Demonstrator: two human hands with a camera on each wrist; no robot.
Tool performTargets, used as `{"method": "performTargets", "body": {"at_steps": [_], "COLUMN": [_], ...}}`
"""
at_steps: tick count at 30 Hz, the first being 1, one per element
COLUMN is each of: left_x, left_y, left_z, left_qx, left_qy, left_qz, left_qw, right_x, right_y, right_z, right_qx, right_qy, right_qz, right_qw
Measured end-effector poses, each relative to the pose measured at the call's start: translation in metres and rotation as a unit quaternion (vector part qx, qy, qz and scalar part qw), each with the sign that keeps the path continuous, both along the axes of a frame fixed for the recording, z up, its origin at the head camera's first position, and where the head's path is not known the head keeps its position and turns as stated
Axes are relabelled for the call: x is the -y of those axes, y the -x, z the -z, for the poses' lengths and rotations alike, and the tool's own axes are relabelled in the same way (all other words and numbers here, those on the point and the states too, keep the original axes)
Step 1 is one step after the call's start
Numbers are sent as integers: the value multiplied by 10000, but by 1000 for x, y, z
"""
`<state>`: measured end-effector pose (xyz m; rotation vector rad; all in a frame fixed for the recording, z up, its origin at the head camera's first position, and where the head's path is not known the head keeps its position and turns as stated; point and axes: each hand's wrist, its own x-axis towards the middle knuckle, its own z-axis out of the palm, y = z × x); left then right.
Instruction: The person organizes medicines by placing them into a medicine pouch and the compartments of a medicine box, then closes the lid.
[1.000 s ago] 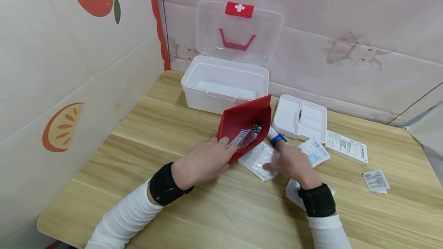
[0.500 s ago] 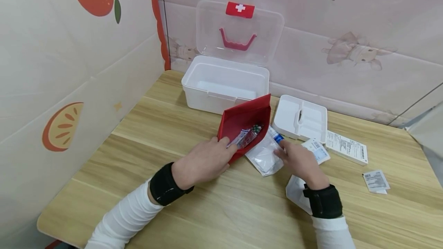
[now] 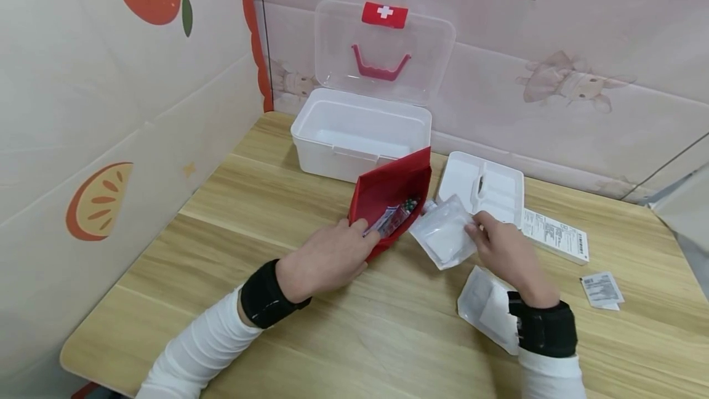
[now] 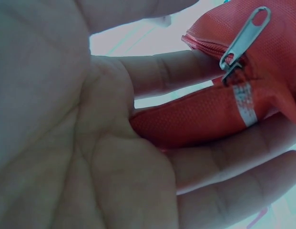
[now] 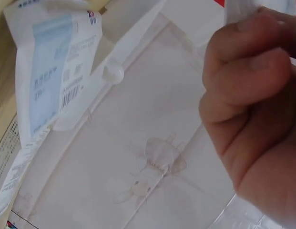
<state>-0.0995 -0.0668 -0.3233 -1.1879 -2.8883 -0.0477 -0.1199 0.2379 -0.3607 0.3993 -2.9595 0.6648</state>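
Note:
In the head view my left hand holds the lower edge of a red zip pouch, whose mouth gapes. Inside it lie small clear packets and some green-tipped items. The left wrist view shows the pouch's zipper pull beside my fingers. My right hand pinches one corner of a clear-and-white dressing packet, tilted up near the pouch's right side. The packet mostly hides the blue-and-white tube behind it.
Behind stands a white first-aid box with its clear lid raised. A white divided tray, a flat printed box and small sachets lie to the right. Another white packet lies under my right wrist. The right wrist view shows a blue-labelled packet.
My right hand has taken hold of the dressing packet by its corner and drawn back to the right, raising the packet from the table. The left hand and pouch have barely moved.

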Motion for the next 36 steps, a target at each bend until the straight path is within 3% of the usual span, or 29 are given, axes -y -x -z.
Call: {"method": "performTargets", "body": {"at_steps": [6, 10, 16, 19, 22, 36], "left_x": [0, 0, 0, 0, 0, 0], "left_y": [1, 1, 1, 2, 2, 2], "left_z": [0, -1, -1, -1, -1, -1], "left_qx": [42, 73, 61, 43, 46, 12], "left_qy": [21, 59, 112, 108, 103, 95], "left_qz": [27, 33, 39, 51, 57, 83], "left_qw": [10000, 10000, 9999, 9999, 9999, 9999], "right_x": [-2, 5, 20, 26, 28, 34], "right_y": [-3, -3, -4, -6, -8, -6], "right_z": [-7, -8, -8, -9, -10, -5], "right_qx": [-472, -1078, -2450, -2803, -2838, -2602], "right_qy": [311, 702, 1613, 1804, 1869, 1593], "right_qz": [162, 304, 251, 306, 349, 132], "right_qw": [9983, 9912, 9557, 9423, 9398, 9522]}}
